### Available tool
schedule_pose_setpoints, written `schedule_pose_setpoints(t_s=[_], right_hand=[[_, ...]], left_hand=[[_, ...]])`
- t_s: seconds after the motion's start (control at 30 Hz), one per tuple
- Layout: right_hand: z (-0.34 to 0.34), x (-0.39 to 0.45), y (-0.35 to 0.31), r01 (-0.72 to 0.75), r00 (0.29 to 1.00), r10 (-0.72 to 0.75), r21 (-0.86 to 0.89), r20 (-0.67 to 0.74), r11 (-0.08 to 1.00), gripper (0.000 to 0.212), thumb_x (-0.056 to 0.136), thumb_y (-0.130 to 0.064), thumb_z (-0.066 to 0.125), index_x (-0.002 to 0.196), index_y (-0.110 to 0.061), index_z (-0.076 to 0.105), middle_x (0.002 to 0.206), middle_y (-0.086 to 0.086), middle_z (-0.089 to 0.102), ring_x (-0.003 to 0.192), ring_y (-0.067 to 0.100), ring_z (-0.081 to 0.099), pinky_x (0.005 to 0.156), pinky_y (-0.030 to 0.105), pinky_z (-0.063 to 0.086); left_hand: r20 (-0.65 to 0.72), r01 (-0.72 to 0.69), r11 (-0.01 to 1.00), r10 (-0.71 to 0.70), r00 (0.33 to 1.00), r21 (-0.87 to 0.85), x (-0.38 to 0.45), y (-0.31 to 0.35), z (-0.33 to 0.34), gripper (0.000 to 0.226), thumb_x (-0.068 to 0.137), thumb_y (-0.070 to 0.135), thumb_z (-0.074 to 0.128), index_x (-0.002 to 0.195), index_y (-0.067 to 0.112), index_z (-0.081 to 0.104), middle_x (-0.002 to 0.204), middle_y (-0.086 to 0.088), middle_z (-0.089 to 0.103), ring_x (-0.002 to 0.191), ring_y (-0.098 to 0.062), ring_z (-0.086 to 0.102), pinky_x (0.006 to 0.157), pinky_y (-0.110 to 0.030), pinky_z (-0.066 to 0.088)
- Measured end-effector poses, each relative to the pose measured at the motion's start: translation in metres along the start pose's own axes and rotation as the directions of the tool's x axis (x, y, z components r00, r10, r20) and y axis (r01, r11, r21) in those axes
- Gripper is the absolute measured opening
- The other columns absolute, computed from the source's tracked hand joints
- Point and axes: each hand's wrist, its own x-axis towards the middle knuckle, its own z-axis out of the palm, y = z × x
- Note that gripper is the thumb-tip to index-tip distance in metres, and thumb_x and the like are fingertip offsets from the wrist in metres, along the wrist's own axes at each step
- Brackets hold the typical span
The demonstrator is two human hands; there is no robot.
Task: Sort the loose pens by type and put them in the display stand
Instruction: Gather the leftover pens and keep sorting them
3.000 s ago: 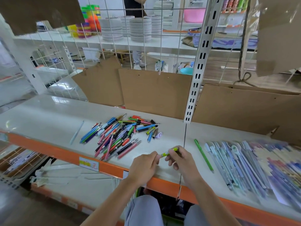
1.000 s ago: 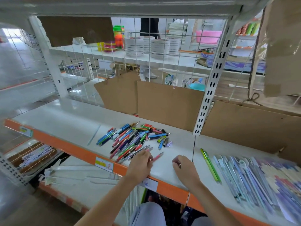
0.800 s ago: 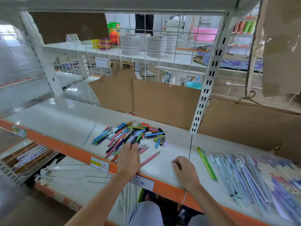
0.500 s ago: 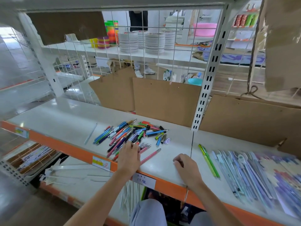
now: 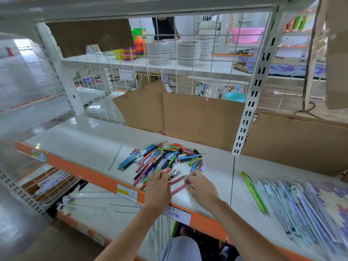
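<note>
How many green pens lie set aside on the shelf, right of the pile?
2: both green pens lie side by side, touching, between the right hand and the packaged pens. More could be hidden under the packages.

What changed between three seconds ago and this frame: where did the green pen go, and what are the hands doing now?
The green pen left the hands and now lies beside the other green pen, right of the shelf seam. The left hand moved to the pile's near edge; the right hand came in, both now at two pink pens. The packaged pens stayed put.
</note>
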Motion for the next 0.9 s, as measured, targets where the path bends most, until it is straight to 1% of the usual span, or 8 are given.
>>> schedule_pose_setpoints(t_s=[0.1, 0.2, 0.3, 0.5, 0.57, 0.73, 0.83, 0.9], right_hand=[[-0.005, 0.006, 0.004, 0.002, 0.999, -0.002, -0.002, 0.050, 1.000, 0.021, 0.095, -0.021, 0.047, 0.112, -0.018, 0.058, 0.118, -0.002, 0.046, 0.100, 0.016, 0.055, 0.086, 0.032, 0.047], [-0.018, 0.028, 0.009, -0.041, 0.999, 0.042, 0.027, -0.023, 0.999, 0.025, 0.092, -0.012, 0.046, 0.111, -0.015, 0.061, 0.114, 0.000, 0.052, 0.104, 0.018, 0.053, 0.082, 0.027, 0.042], [-0.031, 0.060, 0.015, -0.080, 0.994, 0.081, 0.020, -0.077, 0.997, 0.022, 0.093, -0.010, 0.045, 0.106, -0.009, 0.063, 0.109, 0.008, 0.059, 0.102, 0.024, 0.054, 0.075, 0.025, 0.036], [-0.041, 0.111, 0.026, -0.146, 0.980, 0.143, -0.011, -0.141, 0.989, 0.023, 0.093, -0.012, 0.048, 0.110, -0.009, 0.063, 0.115, 0.013, 0.060, 0.108, 0.029, 0.053, 0.091, 0.035, 0.042], [-0.037, 0.124, 0.030, -0.179, 0.977, 0.174, -0.027, -0.126, 0.984, 0.026, 0.093, -0.012, 0.048, 0.114, -0.009, 0.063, 0.118, 0.013, 0.061, 0.111, 0.030, 0.053, 0.094, 0.037, 0.043], [-0.024, 0.137, 0.039, -0.189, 0.981, 0.196, -0.234, 0.007, 0.954, 0.026, 0.097, -0.024, 0.044, 0.112, -0.013, 0.061, 0.118, 0.011, 0.060, 0.112, 0.029, 0.052, 0.091, 0.035, 0.042], [-0.024, 0.137, 0.041, -0.182, 0.978, 0.201, -0.255, 0.049, 0.950, 0.026, 0.096, -0.027, 0.046, 0.110, -0.011, 0.060, 0.118, 0.012, 0.058, 0.115, 0.030, 0.049, 0.093, 0.035, 0.041], [-0.030, 0.133, 0.038, -0.180, 0.981, 0.193, -0.227, 0.034, 0.957, 0.023, 0.095, -0.026, 0.047, 0.107, -0.010, 0.060, 0.116, 0.013, 0.059, 0.111, 0.030, 0.051, 0.093, 0.037, 0.041]], left_hand=[[-0.024, 0.005, 0.999, -0.006, 1.000, -0.032, 0.003, 0.003, 0.000, 0.014, 0.097, 0.020, 0.044, 0.109, 0.018, 0.050, 0.111, 0.003, 0.042, 0.105, -0.012, 0.038, 0.091, -0.022, 0.033], [-0.015, -0.118, 0.986, 0.117, 0.993, -0.120, 0.006, 0.015, 0.007, 0.020, 0.095, 0.033, 0.049, 0.106, 0.018, 0.053, 0.107, 0.004, 0.047, 0.100, -0.011, 0.043, 0.089, -0.022, 0.035], [0.065, -0.129, 0.977, 0.142, 0.988, -0.171, 0.009, 0.023, 0.012, 0.026, 0.090, 0.043, 0.054, 0.103, 0.020, 0.055, 0.100, 0.009, 0.046, 0.094, -0.008, 0.044, 0.086, -0.022, 0.040], [0.060, -0.153, 0.969, 0.167, 0.984, -0.193, 0.010, 0.015, 0.018, 0.022, 0.095, 0.040, 0.047, 0.095, 0.020, 0.056, 0.095, 0.008, 0.046, 0.086, -0.008, 0.044, 0.073, -0.019, 0.035], [0.055, -0.154, 0.971, 0.167, 0.984, -0.185, 0.010, 0.015, 0.018, 0.024, 0.096, 0.040, 0.044, 0.098, 0.019, 0.057, 0.097, 0.006, 0.048, 0.086, -0.009, 0.044, 0.074, -0.020, 0.038], [0.052, -0.147, 0.973, 0.158, 0.986, -0.176, 0.008, 0.016, 0.017, 0.028, 0.097, 0.041, 0.042, 0.100, 0.018, 0.057, 0.099, 0.004, 0.049, 0.088, -0.011, 0.045, 0.075, -0.022, 0.040], [0.054, -0.137, 0.974, 0.149, 0.987, -0.181, 0.008, 0.017, 0.016, 0.026, 0.097, 0.041, 0.043, 0.099, 0.018, 0.056, 0.097, 0.006, 0.048, 0.086, -0.009, 0.045, 0.073, -0.021, 0.039], [0.056, -0.137, 0.974, 0.149, 0.987, -0.178, 0.008, 0.018, 0.015, 0.025, 0.097, 0.039, 0.044, 0.099, 0.018, 0.056, 0.096, 0.007, 0.047, 0.085, -0.008, 0.044, 0.072, -0.019, 0.036]])
